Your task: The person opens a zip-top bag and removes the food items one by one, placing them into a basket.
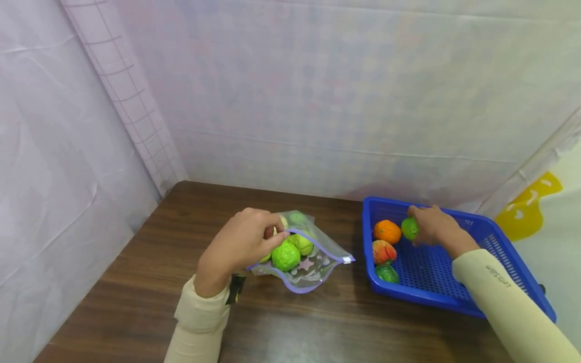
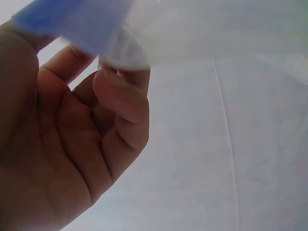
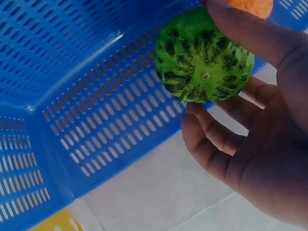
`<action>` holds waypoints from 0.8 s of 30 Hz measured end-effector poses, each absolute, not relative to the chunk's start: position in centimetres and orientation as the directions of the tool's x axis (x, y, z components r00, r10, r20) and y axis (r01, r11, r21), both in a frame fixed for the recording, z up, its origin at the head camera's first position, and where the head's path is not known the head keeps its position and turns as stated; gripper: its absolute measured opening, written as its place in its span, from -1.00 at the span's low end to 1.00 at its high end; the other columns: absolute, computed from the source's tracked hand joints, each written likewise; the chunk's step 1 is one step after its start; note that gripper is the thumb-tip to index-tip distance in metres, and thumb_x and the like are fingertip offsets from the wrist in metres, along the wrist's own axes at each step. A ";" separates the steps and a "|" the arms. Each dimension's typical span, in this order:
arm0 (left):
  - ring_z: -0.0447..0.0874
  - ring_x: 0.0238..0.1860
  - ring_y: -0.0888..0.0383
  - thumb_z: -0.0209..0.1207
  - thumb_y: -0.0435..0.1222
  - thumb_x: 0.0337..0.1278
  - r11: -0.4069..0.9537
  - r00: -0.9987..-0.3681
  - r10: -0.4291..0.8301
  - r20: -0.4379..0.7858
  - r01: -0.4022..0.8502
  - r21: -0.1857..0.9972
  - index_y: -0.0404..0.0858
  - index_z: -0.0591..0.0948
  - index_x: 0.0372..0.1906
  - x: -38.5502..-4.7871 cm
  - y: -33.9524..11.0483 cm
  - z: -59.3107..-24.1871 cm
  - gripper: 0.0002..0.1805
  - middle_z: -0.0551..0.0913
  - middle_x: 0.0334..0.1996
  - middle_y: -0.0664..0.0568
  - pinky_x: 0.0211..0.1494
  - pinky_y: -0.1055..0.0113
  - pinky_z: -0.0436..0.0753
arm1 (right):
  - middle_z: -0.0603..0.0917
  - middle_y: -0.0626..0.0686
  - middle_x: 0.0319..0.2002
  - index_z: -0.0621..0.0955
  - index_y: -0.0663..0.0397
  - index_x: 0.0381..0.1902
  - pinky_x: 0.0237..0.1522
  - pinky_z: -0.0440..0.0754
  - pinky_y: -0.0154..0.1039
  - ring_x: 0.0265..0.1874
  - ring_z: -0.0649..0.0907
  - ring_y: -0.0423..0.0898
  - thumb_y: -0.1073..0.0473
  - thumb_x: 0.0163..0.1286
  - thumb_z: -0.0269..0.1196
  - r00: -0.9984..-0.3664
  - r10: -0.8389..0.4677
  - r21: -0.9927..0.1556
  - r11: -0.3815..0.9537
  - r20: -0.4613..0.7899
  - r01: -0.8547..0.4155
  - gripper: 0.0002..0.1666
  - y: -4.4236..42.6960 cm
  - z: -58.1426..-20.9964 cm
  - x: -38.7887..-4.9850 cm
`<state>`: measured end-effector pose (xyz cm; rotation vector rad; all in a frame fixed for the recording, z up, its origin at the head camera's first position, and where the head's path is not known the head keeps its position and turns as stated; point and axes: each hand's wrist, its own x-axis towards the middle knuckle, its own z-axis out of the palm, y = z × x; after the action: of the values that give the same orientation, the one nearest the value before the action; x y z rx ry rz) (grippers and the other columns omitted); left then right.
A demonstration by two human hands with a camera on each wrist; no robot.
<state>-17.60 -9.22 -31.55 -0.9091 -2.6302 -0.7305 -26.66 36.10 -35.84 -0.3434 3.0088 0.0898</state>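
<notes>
My left hand [image 1: 245, 239] pinches the purple-edged mouth of a clear zip bag [image 1: 333, 247]. Inside the bag are several green toy vegetables or fruits, including a bright green bumpy one [image 1: 286, 255]. In the left wrist view, the blurred film of the bag covers the fingertips. Over at the blue basket [image 1: 422, 297], my right hand [image 1: 438, 229] grips a round green toy fruit [image 3: 204, 72] with dark blotches, thumb on one side and fingers on the other. Along the basket's left side lie an orange [image 1: 387, 232], a red-yellow fruit [image 1: 383, 251] and a dark green piece [image 1: 387, 273].
Both the bag and the basket stand on a brown wooden table [image 1: 159, 262]. Behind it hangs a pale cloth wall [image 1: 317, 101], close to the basket's far rim. A white slider [image 1: 347, 259] sits at the bag's right corner.
</notes>
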 end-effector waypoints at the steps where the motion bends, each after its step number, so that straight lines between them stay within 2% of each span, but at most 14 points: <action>1: 0.28 -0.60 0.32 0.27 -0.22 0.24 0.677 -0.769 0.501 0.396 0.634 0.374 -0.13 0.75 -0.36 -17.6 -9.2 -31.6 -0.89 0.42 -0.65 0.22 -0.52 0.42 0.30 | 0.67 0.27 -0.17 0.51 0.23 0.08 -0.31 0.60 0.13 -0.20 0.55 0.25 0.08 -0.13 0.64 -0.968 -0.224 0.048 0.972 -0.115 -0.231 -0.17 36.1 -36.0 -26.7; 6: 0.28 -0.61 0.32 0.27 -0.22 0.25 0.675 -0.771 0.502 0.393 0.633 0.379 -0.12 0.75 -0.36 -17.5 -9.2 -31.5 -0.88 0.43 -0.65 0.22 -0.53 0.43 0.30 | 0.68 0.27 -0.17 0.53 0.23 0.04 -0.23 0.61 0.20 -0.20 0.59 0.27 0.09 -0.16 0.65 -0.963 -0.243 0.057 0.966 -0.119 -0.251 -0.18 36.3 -36.7 -26.8; 11: 0.28 -0.63 0.33 0.28 -0.21 0.26 0.674 -0.776 0.504 0.380 0.628 0.388 -0.12 0.75 -0.35 -17.4 -9.1 -31.5 -0.88 0.45 -0.65 0.23 -0.55 0.43 0.30 | 0.67 0.31 -0.11 0.52 0.26 0.08 -0.11 0.61 0.27 -0.17 0.62 0.28 0.07 -0.08 0.63 -0.957 -0.226 0.041 0.971 -0.182 -0.237 -0.19 36.2 -37.8 -26.9; 19: 0.29 -0.62 0.33 0.29 -0.20 0.25 0.677 -0.777 0.504 0.378 0.627 0.387 -0.11 0.76 -0.34 -17.4 -9.0 -31.5 -0.89 0.46 -0.65 0.24 -0.54 0.43 0.31 | 0.63 0.33 -0.08 0.50 0.29 0.10 -0.09 0.60 0.25 -0.18 0.63 0.22 -0.05 -0.06 0.63 -0.966 -0.184 0.033 0.981 -0.181 -0.193 -0.12 36.4 -38.5 -27.0; 24: 0.29 -0.62 0.33 0.29 -0.20 0.27 0.674 -0.777 0.509 0.370 0.627 0.390 -0.12 0.76 -0.33 -17.5 -9.0 -31.4 -0.88 0.46 -0.65 0.23 -0.54 0.43 0.31 | 0.54 0.46 0.07 0.45 0.32 0.21 -0.02 0.56 0.35 -0.08 0.61 0.36 -0.15 -0.03 0.60 -0.968 -0.151 0.030 0.987 -0.199 -0.160 0.01 36.4 -38.4 -26.9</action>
<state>-17.47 -9.02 -31.42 -0.9172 -2.6578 -0.7468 -26.88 36.44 -38.37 -0.2323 2.9346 0.0684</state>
